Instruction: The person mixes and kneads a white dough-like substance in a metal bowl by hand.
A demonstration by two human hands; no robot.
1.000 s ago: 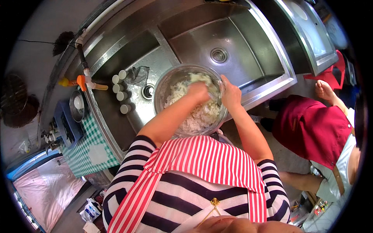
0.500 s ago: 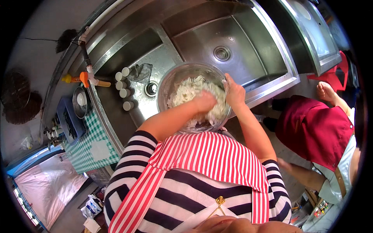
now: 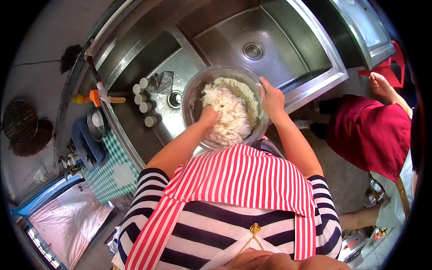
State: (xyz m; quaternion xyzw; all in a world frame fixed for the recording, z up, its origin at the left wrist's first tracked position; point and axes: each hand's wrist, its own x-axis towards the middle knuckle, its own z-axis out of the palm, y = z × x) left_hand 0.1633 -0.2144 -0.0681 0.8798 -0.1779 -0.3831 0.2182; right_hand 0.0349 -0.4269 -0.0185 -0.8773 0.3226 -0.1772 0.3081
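Observation:
A round mixing bowl (image 3: pixel 192 101) sits at the sink's front edge, close against my striped apron (image 3: pixel 238 180). Inside it lies a lumpy, pale, wet dough (image 3: pixel 231 117), partly smeared by motion. My left hand (image 3: pixel 209 118) reaches into the bowl at the dough's left side, its fingers buried in the mass and hidden. On the bowl's right rim, my right hand (image 3: pixel 272 100) grips with the thumb toward the inside and the other fingers outside.
A steel double sink (image 3: pixel 279 49) lies beyond the bowl. Several white cups (image 3: pixel 145 107) and a dark mesh bag (image 3: pixel 161 82) are in its left basin. At left are a blue-grey basin (image 3: pixel 85 146) and checked cloth (image 3: pixel 105 182). A person in a dark red apron (image 3: pixel 364 135) stands at right.
My left hand has moved from the dough's middle to its left side, and the dough has shifted with it. My right hand stays on the rim. The other person has shifted slightly.

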